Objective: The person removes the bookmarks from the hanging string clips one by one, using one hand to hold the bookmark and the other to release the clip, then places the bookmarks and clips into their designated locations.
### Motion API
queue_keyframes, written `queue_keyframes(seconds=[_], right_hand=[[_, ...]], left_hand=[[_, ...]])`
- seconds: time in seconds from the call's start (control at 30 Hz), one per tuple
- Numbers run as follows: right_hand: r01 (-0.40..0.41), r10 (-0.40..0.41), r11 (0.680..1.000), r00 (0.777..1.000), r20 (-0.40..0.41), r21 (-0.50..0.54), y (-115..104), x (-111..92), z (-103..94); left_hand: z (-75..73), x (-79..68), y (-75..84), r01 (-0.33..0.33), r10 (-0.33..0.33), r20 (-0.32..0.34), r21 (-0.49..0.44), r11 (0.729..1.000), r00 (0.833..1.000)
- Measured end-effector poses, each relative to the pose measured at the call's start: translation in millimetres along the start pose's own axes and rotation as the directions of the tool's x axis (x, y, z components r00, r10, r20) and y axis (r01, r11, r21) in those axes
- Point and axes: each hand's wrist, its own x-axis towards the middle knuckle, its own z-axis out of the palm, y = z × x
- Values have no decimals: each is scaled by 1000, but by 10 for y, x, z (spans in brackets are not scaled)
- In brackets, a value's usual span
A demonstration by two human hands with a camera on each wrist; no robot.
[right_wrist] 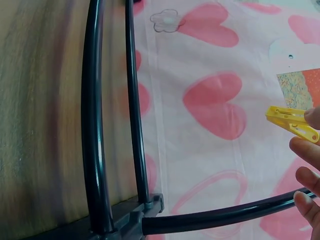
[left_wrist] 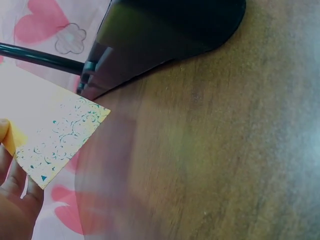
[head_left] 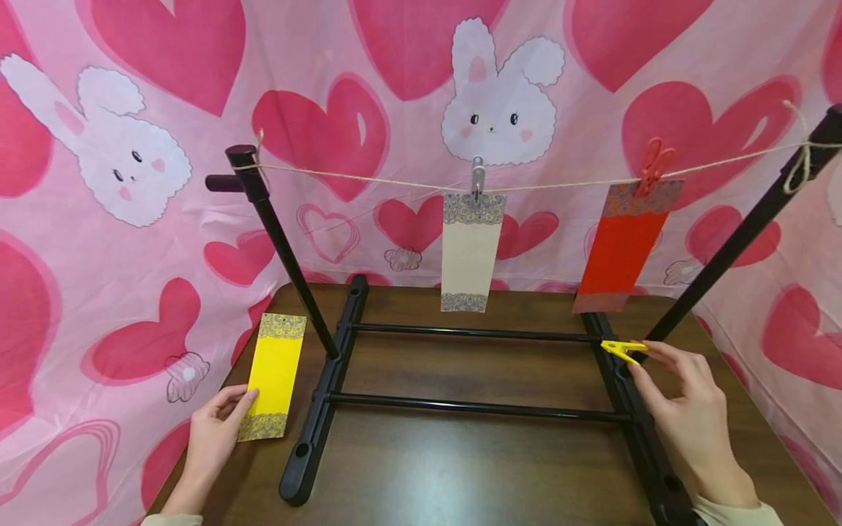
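My left hand (head_left: 213,429) pinches a yellow paper card (head_left: 275,369) with patterned ends by its lower left edge, left of the black rack. In the left wrist view the card's patterned end (left_wrist: 65,132) shows near the fingers. My right hand (head_left: 691,409) pinches a yellow clothespin (head_left: 621,350) between thumb and fingertips, beside the rack's right post. A white card (head_left: 468,252) hangs from the string (head_left: 384,180) by a grey clothespin (head_left: 477,179). Farther right, a red card (head_left: 621,248) hangs by a red clothespin (head_left: 653,168).
The black rack (head_left: 480,406) stands on a brown wooden table (head_left: 460,467). Its left post (head_left: 289,252) and right post (head_left: 737,234) carry the string. Behind everything hangs a pink cloth (head_left: 408,44) with hearts and rabbits.
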Motion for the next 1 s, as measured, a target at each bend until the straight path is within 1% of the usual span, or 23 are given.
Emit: queue_keyframes(seconds=[0.1,0.2,0.27,0.4,0.53,0.77,1.0], right_hand=[[-36,36,999,999,25,-2,17,-18,-35],[-64,64,998,997,40,-9,40,-38,-63],[-74,75,997,996,42,-14,57,-54,-73],[-75,76,997,997,28,-25,88,-84,-79],[-72,73,997,997,13,-31,121,-106,-81],[-70,70,997,998,3,-45,185,-150,-107],[-67,67,996,998,-10,-54,225,-188,-135]], left_hand=[[-8,8,-8,5,-5,-1,30,1000,1000],[-18,20,-10,14,-12,-19,72,997,1000],[-27,29,-12,17,-15,-29,102,995,999],[-41,38,-4,13,-10,-28,120,993,1000],[-46,40,0,17,-16,-12,141,990,1000],[-40,49,9,50,-58,34,198,979,998],[-26,77,-47,18,-42,94,241,970,995]])
